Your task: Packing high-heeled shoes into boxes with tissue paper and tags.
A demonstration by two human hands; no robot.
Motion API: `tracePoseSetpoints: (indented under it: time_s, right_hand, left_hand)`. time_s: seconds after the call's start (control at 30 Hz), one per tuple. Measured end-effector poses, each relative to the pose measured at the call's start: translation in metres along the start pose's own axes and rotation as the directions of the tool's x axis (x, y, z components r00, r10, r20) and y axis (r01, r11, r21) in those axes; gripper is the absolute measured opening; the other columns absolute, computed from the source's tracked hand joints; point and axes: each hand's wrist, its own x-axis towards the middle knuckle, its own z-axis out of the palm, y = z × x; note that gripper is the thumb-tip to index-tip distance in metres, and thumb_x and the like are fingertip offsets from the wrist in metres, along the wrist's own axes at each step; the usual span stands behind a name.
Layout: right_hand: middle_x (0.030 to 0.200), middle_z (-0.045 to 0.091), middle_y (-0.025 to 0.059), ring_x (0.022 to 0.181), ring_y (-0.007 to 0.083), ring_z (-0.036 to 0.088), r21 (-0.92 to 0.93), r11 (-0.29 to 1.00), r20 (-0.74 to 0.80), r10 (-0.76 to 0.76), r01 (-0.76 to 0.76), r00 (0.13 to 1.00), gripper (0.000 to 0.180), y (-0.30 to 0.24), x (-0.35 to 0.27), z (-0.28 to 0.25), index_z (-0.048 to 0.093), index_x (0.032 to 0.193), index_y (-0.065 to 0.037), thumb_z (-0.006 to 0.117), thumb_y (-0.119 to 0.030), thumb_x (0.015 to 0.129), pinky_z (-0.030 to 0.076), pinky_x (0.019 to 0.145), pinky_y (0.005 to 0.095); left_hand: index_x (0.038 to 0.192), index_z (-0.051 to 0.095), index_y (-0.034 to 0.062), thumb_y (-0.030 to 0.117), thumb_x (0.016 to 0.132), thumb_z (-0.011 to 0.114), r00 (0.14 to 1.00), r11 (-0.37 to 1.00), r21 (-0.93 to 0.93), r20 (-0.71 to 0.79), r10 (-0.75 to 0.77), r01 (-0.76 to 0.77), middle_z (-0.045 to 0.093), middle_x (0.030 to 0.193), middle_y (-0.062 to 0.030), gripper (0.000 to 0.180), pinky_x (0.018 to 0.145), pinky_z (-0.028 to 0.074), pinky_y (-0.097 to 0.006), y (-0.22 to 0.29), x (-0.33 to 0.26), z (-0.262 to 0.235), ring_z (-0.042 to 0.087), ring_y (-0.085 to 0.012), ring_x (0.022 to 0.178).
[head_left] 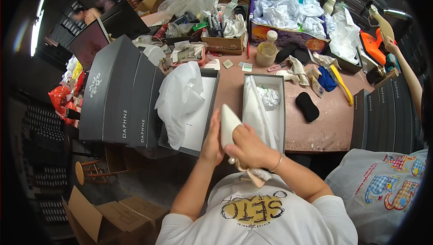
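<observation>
both hands grip 1 white shoe (229,125): left hand (212,142) beside, right hand (246,148) over it.

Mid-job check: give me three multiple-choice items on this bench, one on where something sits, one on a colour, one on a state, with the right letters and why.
1. Where does the black sponge lie?
A. on the bare tabletop, right of the open shoe box
B. inside the open shoe box
C. on the stack of grey lids

2. What colour is the shoe in the hands?
A. red
B. white
C. black

3. What state is the shoe box in front of the right hand in?
A. shut with its lid on
B. open, with tissue paper inside
C. crushed flat

Answers:
1. A: the sponge rests on the brown table, apart from the box wall.
2. B: the pointed shoe between the left hand and the right hand is white.
3. B: the box has no lid on, and white paper shows inside it.
</observation>
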Motion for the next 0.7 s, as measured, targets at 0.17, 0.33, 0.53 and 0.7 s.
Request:
tracePoseSetpoints:
  time_s: [0.17,0.33,0.53,0.7]
  right_hand:
    - [0.096,0.048,0.0278,0.095,0.0421,0.045,0.125,0.981,0.118,0.134,-0.148,0.984,0.06,0.011,0.007,0.024,0.053,0.094,0.011,0.034,-0.046,0.098,0.028,0.1,0.0528]
    - [0.101,0.05,0.0293,0.099,0.0453,0.047,0.245,0.957,0.304,0.079,-0.158,0.949,0.059,0.002,0.0,0.003,0.05,0.104,0.012,0.038,-0.045,0.097,0.029,0.102,0.0571]
    - [0.109,0.049,0.0269,0.112,0.0466,0.045,0.255,0.962,-0.036,0.113,-0.1,0.993,0.05,-0.017,-0.047,-0.03,0.051,0.11,0.009,0.047,-0.038,0.095,0.022,0.109,0.0557]
    - [0.13,0.042,0.0275,0.128,0.0467,0.034,0.208,0.956,0.03,0.204,-0.206,0.979,0.054,-0.019,-0.074,-0.028,0.045,0.126,0.007,0.05,-0.036,0.094,0.02,0.108,0.0586]
  left_hand:
    - [0.145,0.023,0.0107,0.039,0.1,0.042,0.985,0.997,0.052,-0.164,0.059,-0.051,0.047,0.118,-0.0109,0.057,0.09,0.048,-0.037,-0.016,0.017,-0.005,0.054,-0.0213,0.106]
    - [0.146,0.021,0.0109,0.031,0.099,0.044,0.987,1.0,-0.01,-0.162,0.014,-0.016,0.053,0.114,-0.0141,0.056,0.089,0.049,-0.037,-0.026,-0.003,-0.006,0.056,-0.0235,0.104]
    - [0.149,0.017,0.0109,0.02,0.099,0.046,1.0,0.996,0.092,0.029,0.009,-0.012,0.051,0.123,-0.0156,0.058,0.094,0.046,-0.034,-0.035,-0.004,0.028,0.054,-0.0216,0.111]
    - [0.15,0.016,0.0096,0.019,0.098,0.048,0.998,0.99,0.14,0.055,-0.006,-0.002,0.049,0.127,-0.0124,0.061,0.094,0.044,-0.03,-0.044,-0.012,0.037,0.052,-0.0181,0.113]
